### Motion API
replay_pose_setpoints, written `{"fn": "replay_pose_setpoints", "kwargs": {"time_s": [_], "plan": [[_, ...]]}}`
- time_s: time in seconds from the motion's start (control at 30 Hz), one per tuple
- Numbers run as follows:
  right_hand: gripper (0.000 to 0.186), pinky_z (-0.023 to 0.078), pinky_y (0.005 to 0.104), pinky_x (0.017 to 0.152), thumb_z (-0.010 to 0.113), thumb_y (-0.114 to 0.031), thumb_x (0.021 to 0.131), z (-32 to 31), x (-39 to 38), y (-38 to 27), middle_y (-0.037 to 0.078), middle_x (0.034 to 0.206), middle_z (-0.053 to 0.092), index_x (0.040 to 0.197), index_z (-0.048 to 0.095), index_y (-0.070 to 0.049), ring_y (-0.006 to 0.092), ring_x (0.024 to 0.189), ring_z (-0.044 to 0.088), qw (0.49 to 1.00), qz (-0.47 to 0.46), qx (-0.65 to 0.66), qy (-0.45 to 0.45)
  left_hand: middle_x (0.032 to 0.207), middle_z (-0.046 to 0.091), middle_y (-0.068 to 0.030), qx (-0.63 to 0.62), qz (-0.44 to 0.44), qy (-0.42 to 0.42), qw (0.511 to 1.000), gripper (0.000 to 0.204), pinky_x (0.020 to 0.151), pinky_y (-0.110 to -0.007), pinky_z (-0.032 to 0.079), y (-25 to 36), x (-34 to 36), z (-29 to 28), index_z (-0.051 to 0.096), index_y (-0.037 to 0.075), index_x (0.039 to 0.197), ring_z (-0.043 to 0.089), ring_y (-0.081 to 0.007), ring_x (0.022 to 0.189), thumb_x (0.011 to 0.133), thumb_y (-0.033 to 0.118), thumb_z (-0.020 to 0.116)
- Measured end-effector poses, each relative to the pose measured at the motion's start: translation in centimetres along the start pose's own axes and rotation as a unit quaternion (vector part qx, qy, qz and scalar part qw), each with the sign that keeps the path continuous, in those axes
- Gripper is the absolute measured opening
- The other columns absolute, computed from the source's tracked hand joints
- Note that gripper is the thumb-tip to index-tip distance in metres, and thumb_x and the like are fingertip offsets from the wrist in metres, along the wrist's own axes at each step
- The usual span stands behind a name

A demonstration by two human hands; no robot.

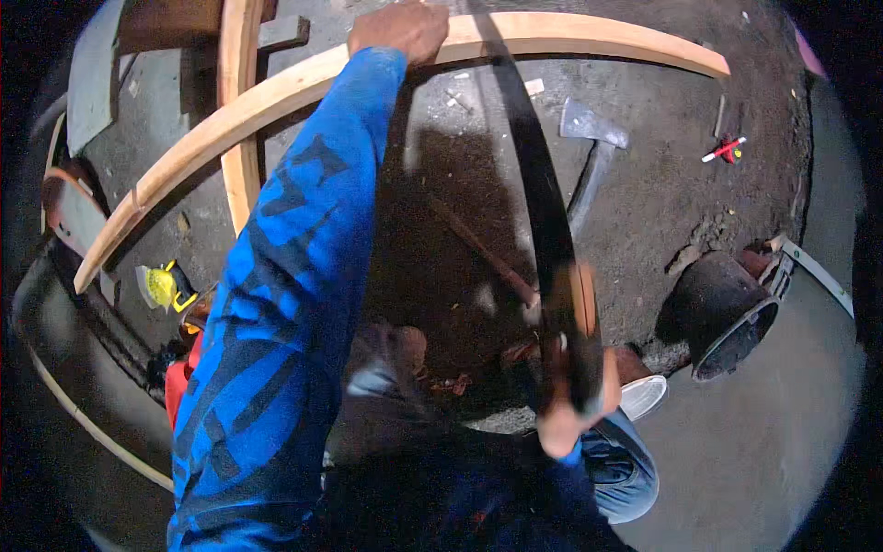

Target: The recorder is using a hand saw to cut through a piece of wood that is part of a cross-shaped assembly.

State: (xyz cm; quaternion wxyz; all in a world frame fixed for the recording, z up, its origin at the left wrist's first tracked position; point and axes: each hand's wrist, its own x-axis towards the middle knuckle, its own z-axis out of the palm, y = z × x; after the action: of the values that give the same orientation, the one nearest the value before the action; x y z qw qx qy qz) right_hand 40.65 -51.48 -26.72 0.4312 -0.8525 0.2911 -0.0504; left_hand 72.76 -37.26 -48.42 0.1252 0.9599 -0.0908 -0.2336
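A long, pale wooden beam (pixel 570 32) curves across the top of the head view through the fisheye lens. My left hand (pixel 400 32) is closed over it, left of the saw, with the blue-sleeved arm stretched forward. My right hand (pixel 570 419), slightly blurred, grips the handle of a handsaw (pixel 533 166) low in the view. The dark blade points away from me, and its far end lies across the beam, right of my left hand. How deep the teeth sit in the wood cannot be made out.
A second wooden beam (pixel 241 175) runs beneath the first at left. An axe (pixel 589 152) lies right of the blade, near a thin stick (pixel 483 248). A red-and-white item (pixel 727 152), a dark bucket (pixel 736 317) and a yellow-and-black tool (pixel 166 285) are around the floor.
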Motion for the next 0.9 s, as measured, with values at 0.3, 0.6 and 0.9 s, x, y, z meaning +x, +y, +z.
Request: {"fn": "replay_pose_setpoints", "kwargs": {"time_s": [0.3, 0.6, 0.9], "plan": [[0.016, 0.052, 0.0393, 0.061, 0.079, -0.016, 0.088, 4.4, 3.7, 4.1, 0.014, 0.079, 0.072, 0.095, 0.073, -0.003, 0.0249, 0.066, 0.067, 0.992, -0.087, -0.095, 0.009, 0.127, 0.069, -0.0225, 0.019, 0.019, -0.013, 1.0, 0.059, 0.102, -0.053, 0.051, 0.2, 0.8, -1.6, 0.072, 0.004, 0.121, 0.067, -0.0418, 0.116, 0.1, 0.043, 0.033], [0.017, 0.054, 0.037, 0.074, 0.076, -0.017, 0.091, 10.5, 10.3, 7.9, 0.011, 0.091, 0.071, 0.101, 0.07, -0.005, 0.0212, 0.085, 0.069, 0.991, -0.093, 0.093, -0.023, 0.132, 0.068, -0.0186, 0.032, -0.009, -0.013, 0.999, 0.059, 0.105, -0.053, 0.049, 0.9, -0.5, -0.9, 0.073, 0.006, 0.123, 0.067, -0.0396, 0.118, 0.099, 0.041, 0.032], [0.024, 0.056, 0.038, 0.07, 0.076, -0.018, 0.09, 0.0, -0.8, 2.6, 0.019, 0.089, 0.075, 0.098, 0.072, 0.004, 0.0204, 0.079, 0.071, 0.998, -0.026, 0.054, 0.006, 0.127, 0.067, -0.0263, -0.016, 0.012, -0.02, 1.0, 0.064, 0.102, -0.055, 0.049, 0.4, -0.7, -1.3, 0.073, 0.003, 0.116, 0.066, -0.044, 0.115, 0.099, 0.047, 0.03]]}}
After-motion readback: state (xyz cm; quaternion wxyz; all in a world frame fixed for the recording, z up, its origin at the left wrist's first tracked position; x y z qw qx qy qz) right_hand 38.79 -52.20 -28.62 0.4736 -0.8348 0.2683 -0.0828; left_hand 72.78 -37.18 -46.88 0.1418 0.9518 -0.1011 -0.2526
